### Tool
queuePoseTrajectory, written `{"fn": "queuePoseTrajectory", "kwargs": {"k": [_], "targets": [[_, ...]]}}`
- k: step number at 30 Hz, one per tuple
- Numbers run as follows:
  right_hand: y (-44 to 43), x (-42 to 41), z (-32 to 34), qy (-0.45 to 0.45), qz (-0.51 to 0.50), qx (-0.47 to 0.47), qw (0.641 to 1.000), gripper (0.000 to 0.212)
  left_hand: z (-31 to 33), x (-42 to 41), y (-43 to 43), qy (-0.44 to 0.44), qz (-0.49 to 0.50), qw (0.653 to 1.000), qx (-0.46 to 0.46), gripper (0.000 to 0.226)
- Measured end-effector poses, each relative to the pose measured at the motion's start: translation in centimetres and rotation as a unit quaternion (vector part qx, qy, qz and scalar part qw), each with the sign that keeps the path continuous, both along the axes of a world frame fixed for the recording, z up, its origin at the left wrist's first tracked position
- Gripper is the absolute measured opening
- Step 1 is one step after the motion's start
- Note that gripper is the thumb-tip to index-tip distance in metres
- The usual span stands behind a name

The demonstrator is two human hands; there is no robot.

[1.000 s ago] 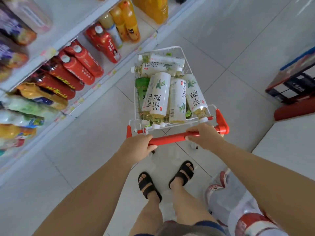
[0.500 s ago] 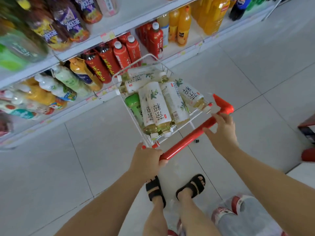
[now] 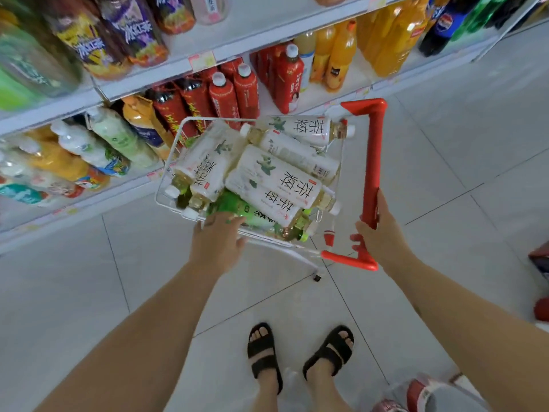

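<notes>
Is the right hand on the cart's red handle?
Touching. The head view shows the right hand gripping the red handle, fingers curled round its bar.

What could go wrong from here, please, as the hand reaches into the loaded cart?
The white tea bottles lie heaped over the green bottle that the left hand reaches for; pulling it out may send them rolling. Only the right hand holds the red handle, so the cart could swing into the shelf bottles close by.

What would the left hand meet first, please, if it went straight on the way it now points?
Most likely the green bottle in the wire basket; the left hand seems nearly touching it, depth unclear.
</notes>
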State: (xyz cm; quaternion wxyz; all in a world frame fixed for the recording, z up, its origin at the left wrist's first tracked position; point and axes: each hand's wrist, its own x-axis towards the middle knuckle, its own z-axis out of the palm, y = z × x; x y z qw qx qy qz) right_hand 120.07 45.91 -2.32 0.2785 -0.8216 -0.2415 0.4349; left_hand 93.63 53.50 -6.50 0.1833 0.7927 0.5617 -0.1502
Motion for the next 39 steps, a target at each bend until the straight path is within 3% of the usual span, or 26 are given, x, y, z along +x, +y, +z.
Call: {"fn": "queuePoseTrajectory", "kwargs": {"k": [2,7,19,31,39], "targets": [[1.9,1.0,-0.4,-0.035,0.016,0.008,0.999,0.074,-1.4,-0.7,1.1,0.026,-0.022,0.999,0.011,0.041],[6.8,3.0,0.0,-0.069,0.079,0.011,0.994,0.074,-3.5,-1.2,2.4,-0.004,-0.025,0.994,0.106,0.031],[14.5,0.0,-0.1,-0.088,0.173,0.04,0.98,0.073,-4.7,-2.9,6.0,0.035,0.108,0.987,0.109,0.017],[23.3,-7.2,-1.7,-0.137,0.227,0.117,0.957,0.064,-5.7,-10.6,12.4,0.006,0.151,0.976,0.156,0.013],[24.7,-9.2,-2.6,-0.249,0.238,0.1,0.933,0.062,-4.7,-12.3,15.0,-0.021,0.15,0.983,0.107,0.019]]}}
